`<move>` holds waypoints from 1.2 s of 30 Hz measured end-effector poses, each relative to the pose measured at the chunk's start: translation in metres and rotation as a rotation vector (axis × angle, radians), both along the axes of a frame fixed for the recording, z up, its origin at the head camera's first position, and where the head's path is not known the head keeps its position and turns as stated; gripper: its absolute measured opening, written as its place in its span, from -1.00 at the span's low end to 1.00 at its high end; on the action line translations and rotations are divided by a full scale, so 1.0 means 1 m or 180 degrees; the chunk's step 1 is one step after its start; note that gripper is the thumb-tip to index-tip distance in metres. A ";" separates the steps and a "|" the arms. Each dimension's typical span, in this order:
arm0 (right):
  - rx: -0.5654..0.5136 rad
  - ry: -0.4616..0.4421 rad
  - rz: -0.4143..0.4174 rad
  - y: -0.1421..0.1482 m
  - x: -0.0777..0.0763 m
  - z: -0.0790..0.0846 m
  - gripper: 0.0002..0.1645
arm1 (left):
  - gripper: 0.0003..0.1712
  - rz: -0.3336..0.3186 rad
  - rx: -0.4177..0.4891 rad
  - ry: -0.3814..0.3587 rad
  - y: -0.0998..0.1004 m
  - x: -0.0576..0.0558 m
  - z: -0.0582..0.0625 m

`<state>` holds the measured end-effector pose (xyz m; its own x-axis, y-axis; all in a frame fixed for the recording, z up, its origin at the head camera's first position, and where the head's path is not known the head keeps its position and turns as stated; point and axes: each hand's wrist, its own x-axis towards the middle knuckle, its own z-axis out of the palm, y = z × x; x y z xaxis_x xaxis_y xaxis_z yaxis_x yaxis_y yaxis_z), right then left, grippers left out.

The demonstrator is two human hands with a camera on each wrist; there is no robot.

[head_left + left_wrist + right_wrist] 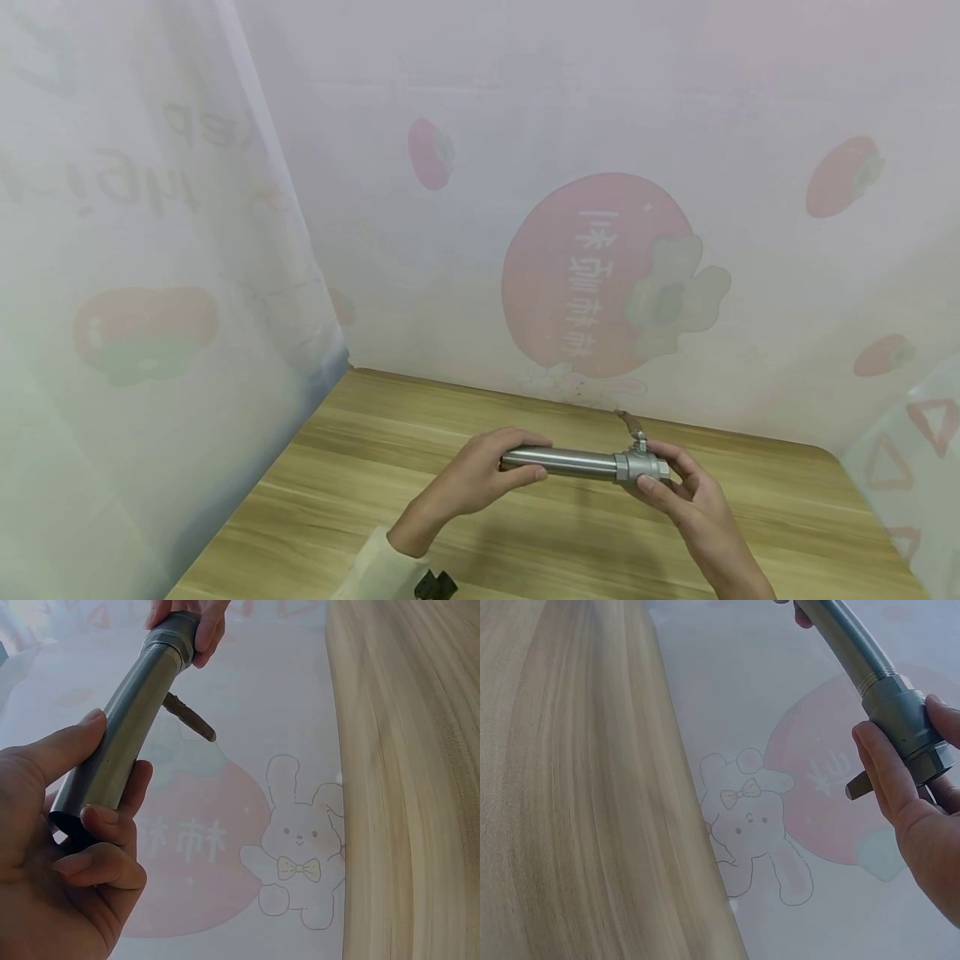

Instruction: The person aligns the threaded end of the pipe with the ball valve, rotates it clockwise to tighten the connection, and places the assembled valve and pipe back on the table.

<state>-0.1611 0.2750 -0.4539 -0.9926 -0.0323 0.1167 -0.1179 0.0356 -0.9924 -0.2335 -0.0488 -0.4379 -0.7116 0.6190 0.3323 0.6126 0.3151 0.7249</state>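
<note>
A shiny metal pipe [573,462] is joined at its right end to a ball valve [639,468], and both are held up over the table, lying nearly level in the head view. My left hand [483,471] grips the pipe near its free left end, thumb on one side and fingers curled round the other. With thumb and fingers my right hand [693,504] holds the valve body. The valve's brownish lever handle [628,422] sticks out on the far side. Threads [870,681] show at the joint between pipe and valve in the right wrist view.
Beneath the hands is a wood-grain table [360,467] with rounded far corners. Pale curtains printed with persimmons [600,275] and a rabbit [300,847] hang behind it and at both sides. A small black object [436,585] sits by the left sleeve.
</note>
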 end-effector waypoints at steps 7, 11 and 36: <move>-0.0017 -0.0010 0.0005 0.001 0.000 0.000 -0.41 | -0.54 0.0012 -0.0004 0.0042 0.000 0.000 0.000; -0.0030 -0.0009 0.0019 0.001 0.000 -0.001 -0.41 | -0.52 0.0010 -0.0006 0.0090 0.001 0.000 0.001; -0.0080 -0.0057 0.0016 0.001 -0.001 0.001 -0.36 | -0.52 -0.0124 -0.0073 0.0189 -0.003 0.000 0.002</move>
<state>-0.1616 0.2763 -0.4526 -0.9944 -0.0346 0.0999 -0.1003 0.0102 -0.9949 -0.2333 -0.0519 -0.4356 -0.6663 0.6538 0.3586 0.6664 0.3063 0.6798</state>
